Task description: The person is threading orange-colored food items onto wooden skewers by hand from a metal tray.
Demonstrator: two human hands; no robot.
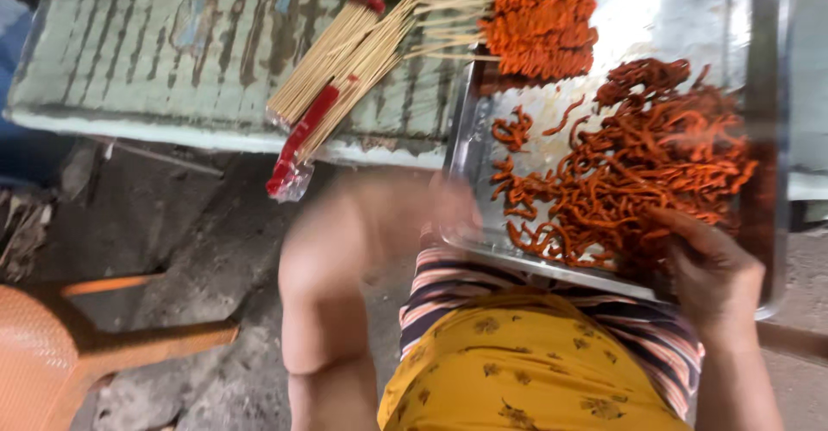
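- Right hand (pixel 711 267) at the near right edge of the metal tray (pixel 638 21), fingers (pixel 681 224) curled on a few orange strips (pixel 630 172); looks like a pinch grasp, partly blurred.
- Left hand (pixel 453 211) at the tray's near left rim, motion-blurred; cannot tell if its fingers are clenched or released, or holding anything.
- Strips lie in a loose tangled heap across the tray's middle and right; a few strays to the left.
- Finished skewers (pixel 539 17) stacked at the tray's far end, sticks pointing left.
- Judgement: best to tease out one strip at a time from the heap's edge; pulling from the middle would likely drag the tangle along.
- Bundle of bare sticks (pixel 345 64) in a clear-and-red wrapper on the pale green worktop (pixel 129 43), left of the tray, end overhanging the edge.
- Orange plastic chair (pixel 52 353) low left on the floor, well apart.
- Tray overhangs the worktop toward the person's lap; pressing on the near rim could tip it.
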